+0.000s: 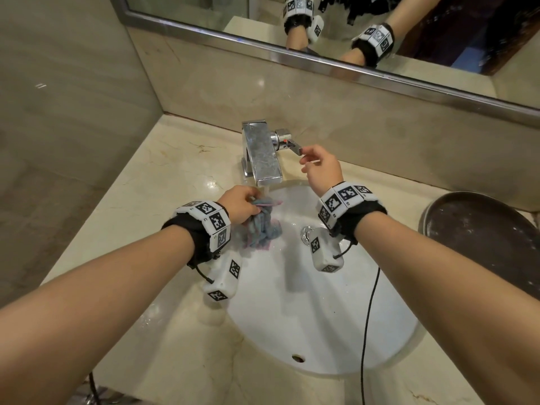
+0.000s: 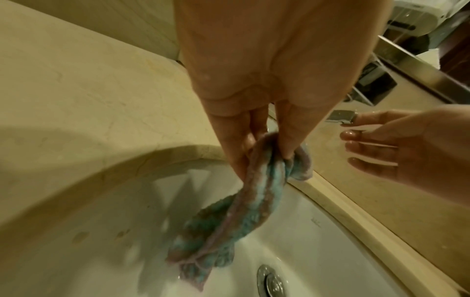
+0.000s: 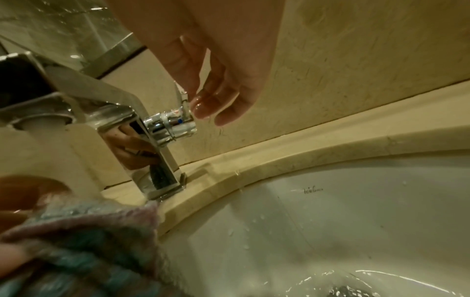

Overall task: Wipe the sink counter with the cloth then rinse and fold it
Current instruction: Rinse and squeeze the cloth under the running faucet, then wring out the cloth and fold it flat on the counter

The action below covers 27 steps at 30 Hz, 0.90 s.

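1. Both hands work over the basin: my left hand (image 1: 238,201) pinches the cloth (image 1: 264,226) between thumb and fingers, at about 10 o'clock of the sink (image 1: 336,331), right under the spout.
2. My right hand (image 1: 320,166) has its fingers loosely spread, holding nothing, fingertips at the tap's lever (image 1: 295,147), at 12 o'clock of the bowl. I cannot tell if they touch it.
3. I judge the rinse is under way: water appears to run from the faucet (image 1: 261,154) onto the cloth and ripple in the bowl. Wiping looks finished, though I cannot confirm it; folding is left.
4. Cloth: knobbly towelling, blue and pink, twisted into a wet, limp rope.
5. Faucet: boxy, mirror-bright chrome. Sink: smooth white round ceramic with a metal drain (image 1: 306,233). Counter (image 1: 163,176): glossy cream veined stone.
6. At 3 o'clock sits a dark round tray (image 1: 482,238).
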Available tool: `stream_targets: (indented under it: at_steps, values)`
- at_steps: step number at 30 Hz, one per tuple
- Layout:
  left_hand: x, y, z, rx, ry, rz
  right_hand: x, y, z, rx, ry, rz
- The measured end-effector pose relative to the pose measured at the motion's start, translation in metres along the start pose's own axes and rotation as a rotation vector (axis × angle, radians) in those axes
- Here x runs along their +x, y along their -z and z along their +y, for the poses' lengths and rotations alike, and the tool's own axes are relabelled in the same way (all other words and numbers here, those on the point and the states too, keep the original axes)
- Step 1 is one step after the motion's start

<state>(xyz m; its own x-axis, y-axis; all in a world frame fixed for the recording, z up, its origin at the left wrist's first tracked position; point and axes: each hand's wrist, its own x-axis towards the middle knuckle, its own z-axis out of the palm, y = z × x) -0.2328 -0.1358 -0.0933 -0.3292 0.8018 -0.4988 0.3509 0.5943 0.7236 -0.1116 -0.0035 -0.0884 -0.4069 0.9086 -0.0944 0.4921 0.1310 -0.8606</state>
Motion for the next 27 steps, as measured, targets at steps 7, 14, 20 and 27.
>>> stream_targets:
  at_steps: [7, 14, 20, 27]
  values:
    - [-0.007, 0.000, 0.008, 0.042, -0.024, -0.051, -0.007, 0.026, 0.002, -0.241, 0.138, -0.237]
    - [-0.024, 0.009, 0.039, 0.061, -0.107, -0.189, -0.054, 0.022, 0.017, -0.512, 0.012, -0.638]
    - [-0.042, 0.016, 0.070, -0.088, -0.187, -0.205, -0.066, 0.013, 0.019, -0.409, -0.071, -0.651]
    - [-0.057, 0.036, 0.081, -0.274, -0.214, -0.122, -0.065, 0.028, -0.001, -0.139, -0.129, -0.493]
